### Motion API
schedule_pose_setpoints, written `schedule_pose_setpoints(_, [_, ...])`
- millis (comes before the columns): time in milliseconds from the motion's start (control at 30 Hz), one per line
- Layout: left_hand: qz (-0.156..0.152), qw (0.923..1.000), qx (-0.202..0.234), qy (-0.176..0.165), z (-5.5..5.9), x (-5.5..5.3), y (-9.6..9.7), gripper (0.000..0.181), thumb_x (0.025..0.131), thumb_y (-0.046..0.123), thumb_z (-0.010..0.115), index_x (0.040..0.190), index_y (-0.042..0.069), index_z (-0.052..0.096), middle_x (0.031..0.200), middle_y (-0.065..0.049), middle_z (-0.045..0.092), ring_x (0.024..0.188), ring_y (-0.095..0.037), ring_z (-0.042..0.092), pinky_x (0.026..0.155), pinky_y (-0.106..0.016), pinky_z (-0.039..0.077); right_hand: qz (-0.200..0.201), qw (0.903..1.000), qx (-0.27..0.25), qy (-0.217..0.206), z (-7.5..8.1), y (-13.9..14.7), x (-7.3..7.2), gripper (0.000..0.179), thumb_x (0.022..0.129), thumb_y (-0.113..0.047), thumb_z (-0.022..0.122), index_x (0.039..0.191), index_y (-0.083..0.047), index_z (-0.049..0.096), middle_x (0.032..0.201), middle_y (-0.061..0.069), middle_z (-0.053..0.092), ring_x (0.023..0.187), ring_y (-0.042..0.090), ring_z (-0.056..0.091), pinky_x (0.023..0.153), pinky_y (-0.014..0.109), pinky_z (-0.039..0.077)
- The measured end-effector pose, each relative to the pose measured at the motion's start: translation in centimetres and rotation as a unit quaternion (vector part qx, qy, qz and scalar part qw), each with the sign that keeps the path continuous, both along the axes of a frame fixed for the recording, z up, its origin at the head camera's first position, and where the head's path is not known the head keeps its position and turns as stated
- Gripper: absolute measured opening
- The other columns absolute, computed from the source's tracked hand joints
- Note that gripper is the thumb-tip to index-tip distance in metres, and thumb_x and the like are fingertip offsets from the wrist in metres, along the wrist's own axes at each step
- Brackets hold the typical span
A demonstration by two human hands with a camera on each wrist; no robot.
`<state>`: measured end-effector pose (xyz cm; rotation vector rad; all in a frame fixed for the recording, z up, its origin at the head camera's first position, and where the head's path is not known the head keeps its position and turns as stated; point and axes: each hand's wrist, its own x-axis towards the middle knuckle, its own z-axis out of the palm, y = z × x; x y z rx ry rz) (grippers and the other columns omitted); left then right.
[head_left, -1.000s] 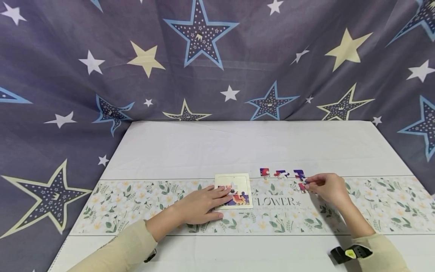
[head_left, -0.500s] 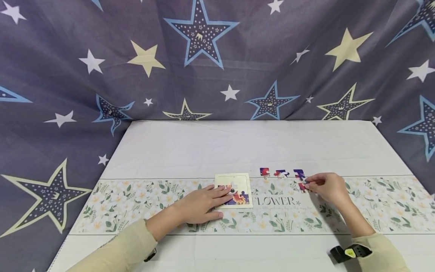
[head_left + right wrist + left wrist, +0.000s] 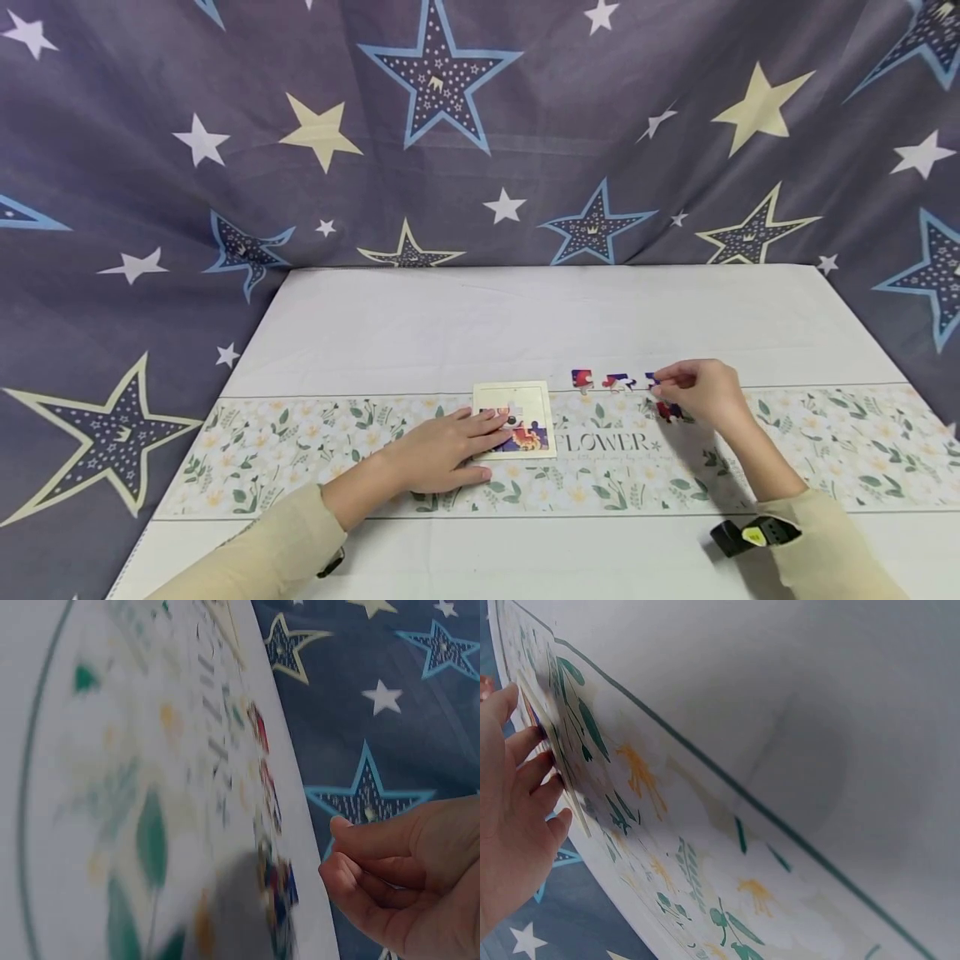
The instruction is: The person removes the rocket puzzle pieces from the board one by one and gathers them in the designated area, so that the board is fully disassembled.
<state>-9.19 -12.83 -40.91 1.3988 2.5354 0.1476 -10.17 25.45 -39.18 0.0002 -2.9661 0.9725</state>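
Observation:
My left hand (image 3: 450, 450) lies with its fingers extended across the left side of a pale square puzzle board (image 3: 552, 417), partly covering its printed picture. In the left wrist view, the fingers (image 3: 536, 772) lie over the board's edge. My right hand (image 3: 708, 396) hovers by the loose pieces, fingers bent, tips beside a purple puzzle piece (image 3: 650, 380) that they partly cover. The right wrist view shows thumb and forefinger slightly apart, with nothing visible between them. Below the hand lies a red and dark puzzle piece (image 3: 664, 411), in shadow.
Left of the right hand lie a red and purple puzzle piece (image 3: 581, 378) and a red, white and purple one (image 3: 618, 382). A white tablecloth (image 3: 450, 325) with a flowered band covers the table. A star-patterned curtain (image 3: 525, 108) stands behind it.
My right hand has left the lower red piece and moved up and slightly left to the purple piece above it. The left hand stays on the board.

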Motion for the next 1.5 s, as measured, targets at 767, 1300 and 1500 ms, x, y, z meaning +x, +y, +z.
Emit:
schedule_pose_setpoints(767, [0.003,0.9999,0.009,-0.012,-0.3,0.0,-0.1,0.057,0.101,0.043,0.044,0.151,0.017,0.033,0.16,-0.004,0.027,0.148,-0.021,0.027,0.12,-0.047,0.028,0.231,0.9713,-0.05,-0.028,-0.7,-13.5,-2.3,0.017,0.082,-0.008,0.075,0.098,-0.003,0.074,0.089,0.008,0.075,0.078,0.015,0.068,0.072,0.026,0.058])
schedule_pose_setpoints(1300, [0.007,0.9998,-0.005,-0.016,0.0,-0.1,-0.2,0.058,0.1,0.043,0.044,0.151,0.019,0.032,0.16,-0.003,0.026,0.149,-0.02,0.025,0.121,-0.046,0.027,0.255,0.9627,-0.038,-0.082,-0.7,-15.3,-2.4,0.009,0.084,-0.007,0.072,0.093,-0.006,0.073,0.086,0.004,0.072,0.076,0.01,0.065,0.07,0.021,0.056])
schedule_pose_setpoints(1500, [0.008,0.9998,-0.006,-0.02,-0.1,-0.1,0.0,0.057,0.101,0.043,0.044,0.151,0.019,0.032,0.159,-0.003,0.026,0.149,-0.02,0.025,0.121,-0.047,0.026,0.229,0.9655,-0.066,-0.104,-0.9,-15.7,-2.7,0.006,0.084,-0.007,0.072,0.089,-0.008,0.071,0.081,0.003,0.069,0.072,0.008,0.062,0.065,0.02,0.054])
